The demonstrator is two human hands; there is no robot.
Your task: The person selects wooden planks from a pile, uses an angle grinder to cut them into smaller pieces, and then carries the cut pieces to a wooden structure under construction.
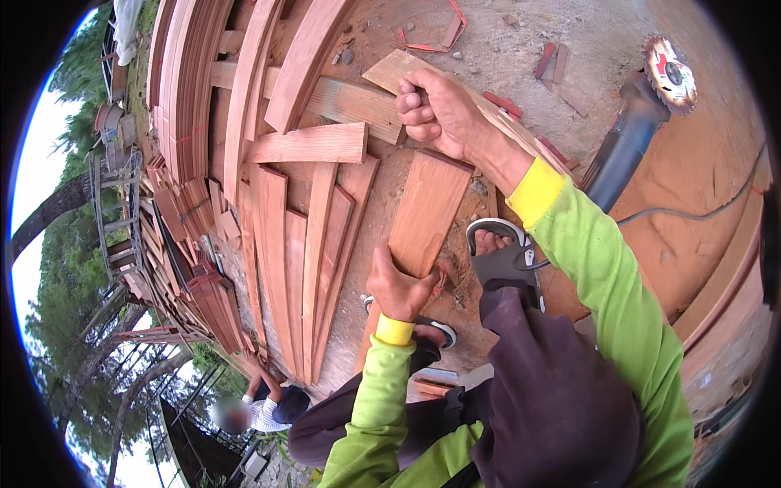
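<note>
My left hand (pixel 400 285) is closed round a reddish-brown wooden board (pixel 427 203) that lies at an angle between my sandaled feet and reaches under my forearm. My right hand (pixel 431 114) is curled into a fist over a paler plank (pixel 386 69); whatever it may hold is hidden. Beyond my right forearm lies an angle grinder (pixel 618 146) with a dark blue body and a toothed circular blade (pixel 675 81), its cable (pixel 700 213) running across the orange-brown dirt.
Long cut boards (pixel 272 244) fan out to my left, with stacked planks (pixel 175 98) behind them. Small offcuts (pixel 553 65) lie near the grinder. A co-worker (pixel 264 411) in a striped top crouches at lower left, reaching to the boards, with trees and wooden railing beyond.
</note>
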